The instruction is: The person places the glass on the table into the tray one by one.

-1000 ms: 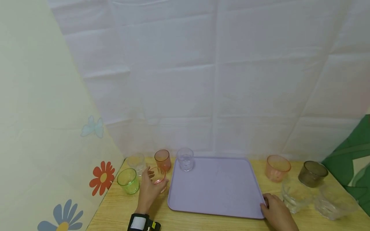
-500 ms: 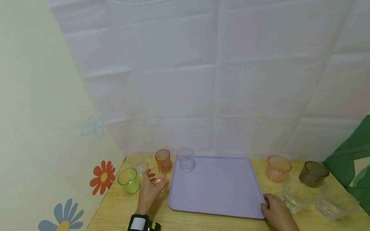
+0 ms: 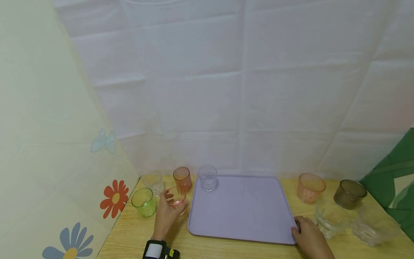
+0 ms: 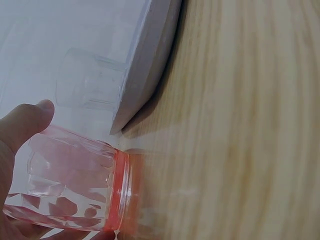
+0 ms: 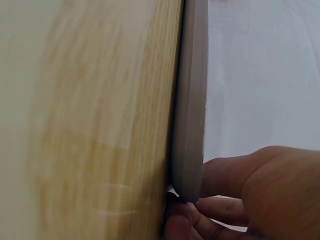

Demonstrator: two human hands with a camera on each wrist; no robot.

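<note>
My left hand [image 3: 166, 216] grips a transparent pink tumbler [image 3: 178, 197] standing on the wooden table, left of a lilac tray [image 3: 242, 212]. In the left wrist view the thumb lies along one side of this faceted tumbler [image 4: 75, 165], fingers partly hidden on the other. At the tray's front right corner, my right hand [image 3: 310, 235] pinches the edge. The right wrist view has the thumb over the tray's rim [image 5: 190, 110] and fingertips beneath it. A colourless glass [image 3: 208, 180] stands on the tray's back left corner.
Around the left hand stand a green tumbler [image 3: 144, 203], a colourless glass [image 3: 154, 183] and a reddish tumbler [image 3: 183, 180]. On the right are an orange bowl [image 3: 310, 190], a smoky brown bowl [image 3: 350, 196] and two colourless bowls [image 3: 329, 223]. A white cloth [image 3: 239, 90] hangs behind.
</note>
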